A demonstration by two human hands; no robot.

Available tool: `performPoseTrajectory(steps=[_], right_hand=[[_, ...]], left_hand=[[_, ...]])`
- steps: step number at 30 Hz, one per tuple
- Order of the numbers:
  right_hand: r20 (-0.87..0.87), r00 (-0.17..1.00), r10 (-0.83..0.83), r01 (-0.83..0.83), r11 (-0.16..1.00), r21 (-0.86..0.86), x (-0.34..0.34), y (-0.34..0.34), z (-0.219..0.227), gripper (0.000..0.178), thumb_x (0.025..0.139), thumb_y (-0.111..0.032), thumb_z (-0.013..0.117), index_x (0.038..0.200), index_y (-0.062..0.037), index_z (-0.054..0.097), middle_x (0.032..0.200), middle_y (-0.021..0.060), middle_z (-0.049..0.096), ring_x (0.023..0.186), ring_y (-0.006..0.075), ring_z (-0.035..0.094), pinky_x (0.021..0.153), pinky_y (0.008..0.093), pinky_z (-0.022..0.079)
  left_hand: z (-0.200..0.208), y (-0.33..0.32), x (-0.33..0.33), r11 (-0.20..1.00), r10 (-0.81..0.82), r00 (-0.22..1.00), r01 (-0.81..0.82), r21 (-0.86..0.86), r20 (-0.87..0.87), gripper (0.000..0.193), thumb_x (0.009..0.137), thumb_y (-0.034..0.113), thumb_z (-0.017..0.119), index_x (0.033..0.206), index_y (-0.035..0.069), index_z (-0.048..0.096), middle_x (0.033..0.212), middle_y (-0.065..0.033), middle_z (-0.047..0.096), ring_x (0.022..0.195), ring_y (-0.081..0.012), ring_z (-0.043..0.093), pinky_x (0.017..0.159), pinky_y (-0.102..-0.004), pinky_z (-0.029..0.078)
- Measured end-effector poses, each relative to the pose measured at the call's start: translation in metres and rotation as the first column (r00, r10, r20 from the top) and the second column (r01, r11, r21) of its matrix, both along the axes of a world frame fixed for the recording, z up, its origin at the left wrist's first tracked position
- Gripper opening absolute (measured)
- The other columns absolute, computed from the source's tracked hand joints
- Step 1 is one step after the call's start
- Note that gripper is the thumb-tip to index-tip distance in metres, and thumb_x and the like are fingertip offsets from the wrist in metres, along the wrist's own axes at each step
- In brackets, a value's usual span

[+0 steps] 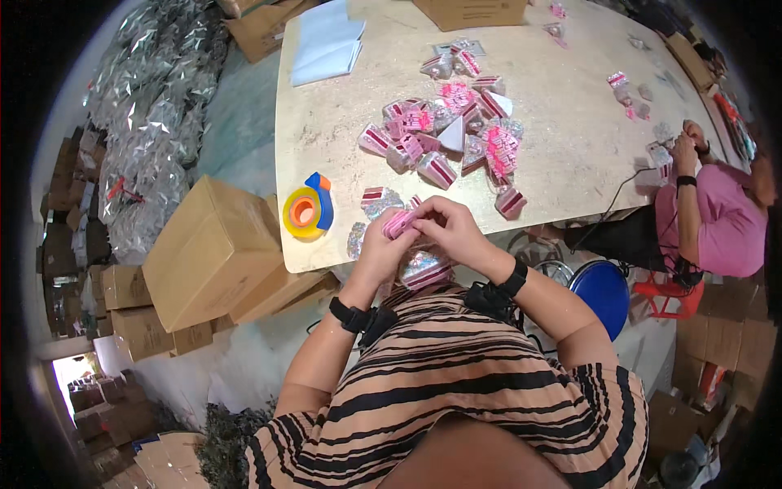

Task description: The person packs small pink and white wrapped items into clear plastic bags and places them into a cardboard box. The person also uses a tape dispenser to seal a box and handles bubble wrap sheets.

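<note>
Nearest: black-and-tan striped cloth shirt (497,387). Left: large brown cardboard box (204,253), contents not visible. On pale table (326,163): blue tape dispenser (324,205) with yellow roll, orange core. Left hand (380,251): fingers closed on small flat pink piece (397,224), at table's near edge. Below it: clear shiny plastic packet (423,270), pink-and-white striped wedge inside. Right hand (453,231): fingers bent together at pink piece's right end, grip unclear. Beyond hands: heaped pink-and-white striped wedges (437,169), some in clear wrapping.
</note>
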State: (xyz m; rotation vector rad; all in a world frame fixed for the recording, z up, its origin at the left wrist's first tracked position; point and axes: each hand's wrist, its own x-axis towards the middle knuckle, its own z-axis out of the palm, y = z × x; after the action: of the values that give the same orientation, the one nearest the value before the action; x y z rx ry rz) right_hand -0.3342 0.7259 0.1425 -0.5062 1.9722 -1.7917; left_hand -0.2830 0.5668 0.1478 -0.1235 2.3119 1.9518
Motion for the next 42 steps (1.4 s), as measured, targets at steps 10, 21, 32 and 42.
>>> performPoseTrajectory(steps=[10, 21, 32, 42], right_hand=[[-0.795, 0.531, 0.294, -0.126, 0.955, 0.27, 0.007, -0.001, 0.03, 0.069, 0.059, -0.01, 0.06, 0.126, -0.007, 0.043, 0.121, 0.0166, 0.047, 0.112, 0.0309, 0.046, 0.093, 0.0416, 0.037], [-0.84, 0.446, 0.307, -0.022, 0.943, 0.333, 0.026, -0.048, -0.013, 0.069, 0.059, -0.016, 0.067, 0.122, 0.0003, 0.043, 0.103, 0.0147, 0.055, 0.1, 0.028, 0.053, 0.093, 0.0418, 0.038], [-0.796, 0.542, 0.268, -0.046, 0.956, 0.291, 0.031, -0.065, -0.02, 0.067, 0.051, -0.019, 0.071, 0.113, -0.0041, 0.05, 0.095, 0.0129, 0.054, 0.097, 0.0271, 0.053, 0.096, 0.0443, 0.035], [-0.671, 0.707, 0.223, 0.128, 0.893, 0.432, -0.042, -0.063, -0.068, 0.058, 0.068, -0.039, 0.069, 0.117, -0.014, 0.05, 0.113, 0.024, 0.047, 0.101, 0.0384, 0.049, 0.084, 0.0435, 0.042]], left_hand=[[-0.011, 0.003, 0.015, 0.998, -0.059, 0.993, 0.056, 0.025, 0.106, 0.027, 0.076, 0.006, 0.057, 0.102, 0.0, 0.056, 0.085, -0.0058, 0.061, 0.079, -0.0109, 0.056, 0.069, -0.0265, 0.047], [-0.028, -0.021, 0.021, 0.939, 0.09, 0.92, -0.206, 0.277, 0.381, 0.027, 0.087, 0.013, 0.047, 0.111, 0.0, 0.05, 0.099, -0.0092, 0.058, 0.082, -0.0153, 0.059, 0.063, -0.0283, 0.049], [-0.027, -0.03, 0.036, 0.862, 0.087, 0.938, -0.239, 0.447, 0.335, 0.022, 0.086, 0.011, 0.051, 0.106, 0.001, 0.051, 0.095, -0.0068, 0.057, 0.081, -0.0114, 0.058, 0.059, -0.0228, 0.047], [-0.03, -0.065, 0.061, 0.768, 0.241, 0.893, -0.415, 0.489, 0.379, 0.029, 0.09, 0.009, 0.048, 0.115, -0.005, 0.045, 0.076, -0.0082, 0.059, 0.066, -0.0152, 0.059, 0.061, -0.0243, 0.05]])
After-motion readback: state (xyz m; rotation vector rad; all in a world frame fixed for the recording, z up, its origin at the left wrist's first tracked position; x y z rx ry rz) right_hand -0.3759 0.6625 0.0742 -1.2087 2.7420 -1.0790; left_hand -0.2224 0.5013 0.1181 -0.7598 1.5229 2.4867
